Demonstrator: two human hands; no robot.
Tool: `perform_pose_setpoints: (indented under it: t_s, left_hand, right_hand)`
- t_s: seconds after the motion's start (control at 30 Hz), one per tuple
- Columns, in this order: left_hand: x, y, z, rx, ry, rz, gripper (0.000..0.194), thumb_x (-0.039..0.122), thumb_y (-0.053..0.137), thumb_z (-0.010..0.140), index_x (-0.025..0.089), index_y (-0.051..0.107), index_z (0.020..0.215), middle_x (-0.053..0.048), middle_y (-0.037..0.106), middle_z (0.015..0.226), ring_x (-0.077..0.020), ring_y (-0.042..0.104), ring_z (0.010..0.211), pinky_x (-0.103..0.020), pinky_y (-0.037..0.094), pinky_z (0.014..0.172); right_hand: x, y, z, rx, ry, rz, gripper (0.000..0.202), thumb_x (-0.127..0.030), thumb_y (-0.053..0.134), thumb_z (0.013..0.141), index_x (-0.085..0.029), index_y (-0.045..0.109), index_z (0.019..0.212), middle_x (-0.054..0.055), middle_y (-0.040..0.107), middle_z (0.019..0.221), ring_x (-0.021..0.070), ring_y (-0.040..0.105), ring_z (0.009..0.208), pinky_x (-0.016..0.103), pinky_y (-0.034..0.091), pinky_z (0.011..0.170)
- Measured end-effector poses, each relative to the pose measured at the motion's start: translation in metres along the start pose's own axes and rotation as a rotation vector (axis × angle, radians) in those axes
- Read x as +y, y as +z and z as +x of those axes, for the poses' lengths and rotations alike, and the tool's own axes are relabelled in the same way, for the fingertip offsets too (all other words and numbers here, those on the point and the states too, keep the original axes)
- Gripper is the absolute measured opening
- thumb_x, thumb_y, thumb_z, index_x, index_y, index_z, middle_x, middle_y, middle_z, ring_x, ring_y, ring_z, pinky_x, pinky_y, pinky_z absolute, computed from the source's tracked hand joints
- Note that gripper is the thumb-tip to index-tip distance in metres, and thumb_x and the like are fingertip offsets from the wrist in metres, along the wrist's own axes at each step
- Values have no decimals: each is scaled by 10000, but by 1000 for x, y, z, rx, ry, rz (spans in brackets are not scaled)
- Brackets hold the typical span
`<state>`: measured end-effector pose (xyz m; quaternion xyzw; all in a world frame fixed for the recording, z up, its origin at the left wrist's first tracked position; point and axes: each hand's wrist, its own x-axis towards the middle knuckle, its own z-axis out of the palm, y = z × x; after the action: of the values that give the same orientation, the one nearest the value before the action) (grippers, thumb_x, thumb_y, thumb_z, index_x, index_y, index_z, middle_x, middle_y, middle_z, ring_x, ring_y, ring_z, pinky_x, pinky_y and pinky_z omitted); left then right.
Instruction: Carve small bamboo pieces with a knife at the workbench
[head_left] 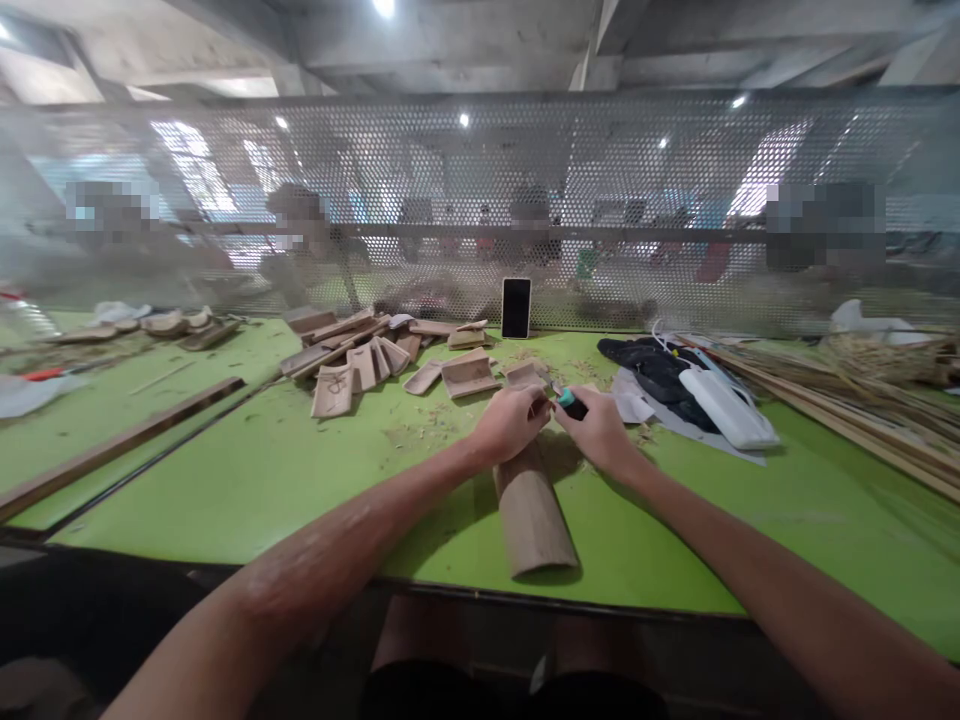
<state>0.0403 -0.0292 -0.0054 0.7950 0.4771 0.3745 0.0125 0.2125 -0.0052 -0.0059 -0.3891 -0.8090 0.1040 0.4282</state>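
A curved, half-round bamboo piece (534,515) lies on the green table (247,490), its rounded side up and one end towards the table's front edge. Over its far end is my left hand (513,424), fingers curled; whatever they pinch is too small to make out. My right hand (598,428) is closed round the black and teal handle of a small tool (572,404), just right of my left hand. The tool's tip is close to my left fingers. Pale shavings (431,422) are scattered about beyond and beside the hands.
Cut bamboo pieces (334,390) are heaped at the back left. A phone (516,308) stands against the perforated screen (420,180). Black cloth (652,378) and a white power bank (727,408) lie right; long strips (847,405) lie beyond them. People sit behind the screen.
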Motion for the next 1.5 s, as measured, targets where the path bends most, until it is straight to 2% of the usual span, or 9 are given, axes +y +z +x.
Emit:
perform_pose_setpoints:
  t_s: [0.33,0.67,1.0,1.27,1.5]
  left_hand:
    - [-6,1,1,-14,124,142,136,139,526,885,152,632,800,-60,670,782,-162,569,665,-270,411,640]
    - [-2,1,-1,-85,131,202,170,137,476,918,131,639,872,-81,677,849,-173,574,690,-287,404,650]
    - [0,0,-2,-124,76,220,207,193,444,966,136,636,914,-75,676,880,-173,584,729,-281,421,682]
    - [-1,0,-2,-153,40,214,192,190,487,958,132,644,864,-86,680,864,-180,594,732,-281,443,694]
    - [-9,6,-2,-75,76,96,184,174,497,948,148,649,848,-55,672,820,-159,579,718,-262,448,700]
  right_hand:
    - [3,0,1,-50,12,-1,119,-311,573,770,-211,565,707,27,572,639,192,508,633,290,366,597]
    - [4,0,1,-84,36,-38,82,-274,571,778,-203,588,743,40,604,667,201,534,642,299,368,608]
    - [6,2,1,-79,47,-42,101,-266,569,780,-209,526,709,23,571,646,182,517,627,284,353,595]
    - [7,6,-1,-117,23,-84,64,-240,551,777,-208,540,723,35,590,660,195,530,643,290,350,606]
    - [4,2,1,-38,69,-86,130,-289,585,797,-205,571,699,35,608,651,182,521,622,278,354,588]
